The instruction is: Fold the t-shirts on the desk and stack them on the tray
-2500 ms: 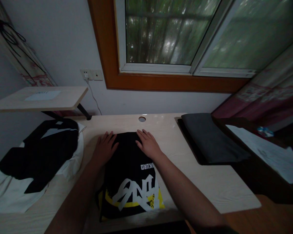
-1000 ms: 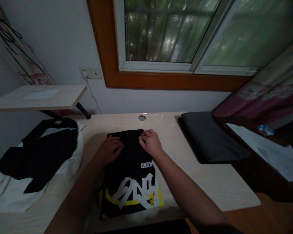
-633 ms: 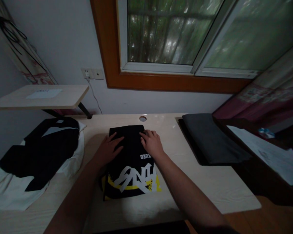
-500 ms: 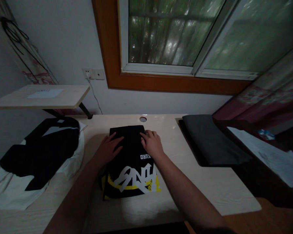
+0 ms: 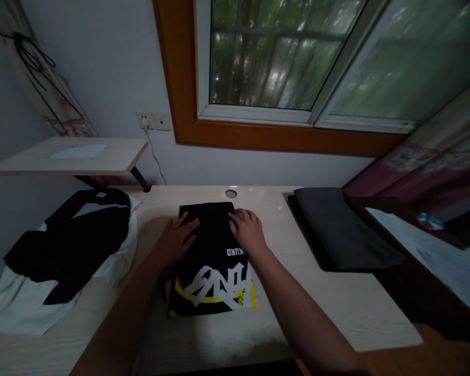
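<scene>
A folded black T-shirt [image 5: 209,250] with white lettering and a yellow print lies flat on the pale wooden desk [image 5: 282,313], its narrower end toward the wall. My left hand [image 5: 176,240] rests on its left side, fingers spread over the cloth. Across from it, my right hand [image 5: 248,230] lies along the right edge, fingers partly on the fabric and partly over the edge. Neither hand grips the shirt. The undersides of both hands are hidden.
To the left, a black and white garment [image 5: 82,240] lies loosely spread under a raised shelf [image 5: 70,156]. Dark grey folded cloth [image 5: 340,230] sits at the right. Behind the desk are a wall socket [image 5: 152,121] with a plugged cable and a window [image 5: 274,73].
The whole view has shifted slightly as the head moved. Both hands stay in the same places on the folded shirt, which looks unchanged.
</scene>
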A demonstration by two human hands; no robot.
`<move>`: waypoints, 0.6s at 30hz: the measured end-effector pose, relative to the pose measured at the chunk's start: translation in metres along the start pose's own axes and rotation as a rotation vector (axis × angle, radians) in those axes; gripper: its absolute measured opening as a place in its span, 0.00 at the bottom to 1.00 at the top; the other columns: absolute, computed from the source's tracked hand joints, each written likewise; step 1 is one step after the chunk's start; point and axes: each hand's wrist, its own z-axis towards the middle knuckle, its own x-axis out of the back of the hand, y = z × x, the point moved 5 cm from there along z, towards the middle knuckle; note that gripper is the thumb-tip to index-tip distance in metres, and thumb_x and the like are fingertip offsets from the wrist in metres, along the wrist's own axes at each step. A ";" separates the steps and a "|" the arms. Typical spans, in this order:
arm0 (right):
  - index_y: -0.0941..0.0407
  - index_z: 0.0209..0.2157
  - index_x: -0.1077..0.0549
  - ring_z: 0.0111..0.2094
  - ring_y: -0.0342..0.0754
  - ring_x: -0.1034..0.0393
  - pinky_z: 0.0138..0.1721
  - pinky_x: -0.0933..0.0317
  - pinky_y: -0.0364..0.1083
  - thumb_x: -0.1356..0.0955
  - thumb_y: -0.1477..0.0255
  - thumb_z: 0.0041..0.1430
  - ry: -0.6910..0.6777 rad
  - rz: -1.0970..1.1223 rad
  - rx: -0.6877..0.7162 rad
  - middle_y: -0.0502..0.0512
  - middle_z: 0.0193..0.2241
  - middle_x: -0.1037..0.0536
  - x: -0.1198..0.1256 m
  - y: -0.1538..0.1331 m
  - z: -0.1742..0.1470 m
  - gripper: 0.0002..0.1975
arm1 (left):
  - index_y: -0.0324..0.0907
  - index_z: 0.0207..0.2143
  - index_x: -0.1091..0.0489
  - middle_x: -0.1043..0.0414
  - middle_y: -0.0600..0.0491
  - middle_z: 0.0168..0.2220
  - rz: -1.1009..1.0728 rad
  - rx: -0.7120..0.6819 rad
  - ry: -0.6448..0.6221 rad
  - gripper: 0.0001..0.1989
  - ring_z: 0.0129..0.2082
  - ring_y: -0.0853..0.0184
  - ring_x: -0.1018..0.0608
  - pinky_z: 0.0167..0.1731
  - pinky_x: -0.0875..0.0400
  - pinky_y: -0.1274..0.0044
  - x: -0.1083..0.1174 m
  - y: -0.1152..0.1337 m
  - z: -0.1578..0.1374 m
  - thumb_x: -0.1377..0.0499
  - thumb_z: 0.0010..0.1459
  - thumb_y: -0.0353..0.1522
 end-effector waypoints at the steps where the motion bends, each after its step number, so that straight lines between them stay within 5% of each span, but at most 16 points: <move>1: 0.47 0.56 0.25 0.57 0.61 0.41 0.56 0.44 0.59 0.34 0.66 0.67 0.001 -0.003 -0.005 0.58 0.56 0.28 0.000 0.002 0.000 0.17 | 0.50 0.66 0.40 0.40 0.52 0.68 0.003 -0.002 0.002 0.24 0.72 0.54 0.49 0.67 0.53 0.49 0.001 0.000 -0.001 0.50 0.69 0.39; 18: 0.49 0.58 0.27 0.57 0.57 0.39 0.59 0.44 0.58 0.34 0.66 0.67 -0.002 0.201 -0.053 0.59 0.55 0.27 -0.008 0.030 -0.002 0.19 | 0.50 0.63 0.34 0.39 0.51 0.68 0.068 0.035 0.096 0.22 0.70 0.54 0.44 0.66 0.47 0.54 0.004 -0.016 -0.004 0.50 0.69 0.40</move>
